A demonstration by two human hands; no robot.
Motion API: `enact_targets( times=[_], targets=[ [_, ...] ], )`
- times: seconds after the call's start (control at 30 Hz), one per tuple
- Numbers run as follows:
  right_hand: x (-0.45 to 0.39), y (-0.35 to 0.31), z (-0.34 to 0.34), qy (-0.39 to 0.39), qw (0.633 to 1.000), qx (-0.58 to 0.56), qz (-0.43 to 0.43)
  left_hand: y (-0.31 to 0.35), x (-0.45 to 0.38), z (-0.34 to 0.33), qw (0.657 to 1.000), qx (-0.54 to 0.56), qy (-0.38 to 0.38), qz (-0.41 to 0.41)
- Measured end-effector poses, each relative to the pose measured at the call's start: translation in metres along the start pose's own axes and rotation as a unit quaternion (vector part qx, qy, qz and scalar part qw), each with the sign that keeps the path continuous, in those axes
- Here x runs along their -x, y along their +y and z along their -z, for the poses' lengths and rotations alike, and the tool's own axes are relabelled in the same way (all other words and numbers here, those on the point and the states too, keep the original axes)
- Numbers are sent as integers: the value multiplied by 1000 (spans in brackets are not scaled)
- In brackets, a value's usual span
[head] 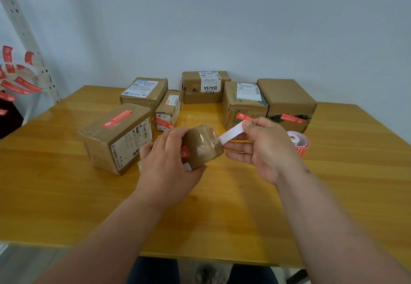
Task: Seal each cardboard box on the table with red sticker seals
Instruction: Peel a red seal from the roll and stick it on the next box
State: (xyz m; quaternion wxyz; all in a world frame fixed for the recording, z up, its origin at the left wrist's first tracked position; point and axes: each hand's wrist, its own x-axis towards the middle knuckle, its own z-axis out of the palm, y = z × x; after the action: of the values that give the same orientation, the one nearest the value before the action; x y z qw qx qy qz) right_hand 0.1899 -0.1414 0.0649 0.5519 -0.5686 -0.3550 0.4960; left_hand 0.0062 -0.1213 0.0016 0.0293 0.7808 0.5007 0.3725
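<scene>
You hold the small taped box (201,148) just above the surface (222,206), your left hand (166,163) wrapped around it, a red seal (185,151) already partly stuck on its near face, while your right hand (260,148) pinches the white strip (231,133) running off its far end. Four boxes behind show red seals: the big left one (117,137), the narrow one (168,111) and two on the right (244,106) (288,103). By my reading, the two rear boxes (144,91) (204,87) show none and are left; the sticker roll (298,142) lies just right of your right hand.

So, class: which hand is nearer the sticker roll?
Right. The right hand is just left of the sticker roll; the left hand holds the small box, farther left.
</scene>
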Motion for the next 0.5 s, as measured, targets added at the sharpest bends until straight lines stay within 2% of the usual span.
enact_targets(
  times=[0.23,0.5],
  targets=[
    [4,-7,6,-54,996,-75,-16,0,1,6,997,74,14,2],
    [11,-13,8,-127,980,-142,-58,0,-1,12,964,251,-39,74]
  ],
)
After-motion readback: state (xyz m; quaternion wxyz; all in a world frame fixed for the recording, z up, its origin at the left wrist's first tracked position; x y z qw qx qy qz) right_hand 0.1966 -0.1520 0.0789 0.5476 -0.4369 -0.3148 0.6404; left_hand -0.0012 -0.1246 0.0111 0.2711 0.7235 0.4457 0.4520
